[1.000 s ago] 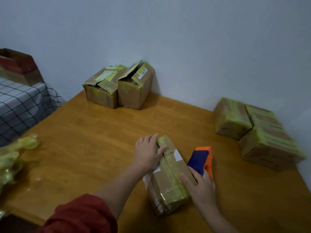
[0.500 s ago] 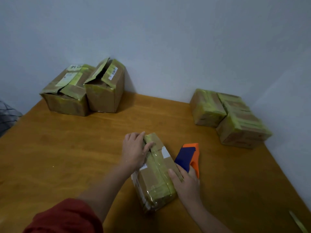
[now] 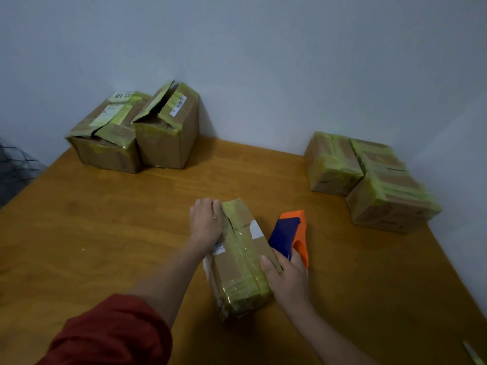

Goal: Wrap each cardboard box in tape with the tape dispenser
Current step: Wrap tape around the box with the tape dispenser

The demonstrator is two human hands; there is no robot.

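On the wooden table point(image 3: 105, 233) the partly taped cardboard box point(image 3: 237, 262) lies centre; the left hand point(image 3: 207, 222) clasps its far left edge, fingers bent over; the right hand point(image 3: 288, 279) grips the tape dispenser point(image 3: 288, 233) beside its right side, thumb on the box; best to pin the box firmly and draw the tape taut, flat.

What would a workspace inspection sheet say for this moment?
Surface: wooden table, bare wood visible.
Job's things: centre box lying partly taped; tape dispenser beside it on its right; two back-left boxes with loose flaps; taped boxes clustered at far right.
Clutter: pale strip at near-right edge, unidentified.
Hands: left hand holds the centre box's far end; right hand grips the tape dispenser, thumb on the box.
Cables: nothing seen.
Surroundings: plain wall; dark checked cloth at left.
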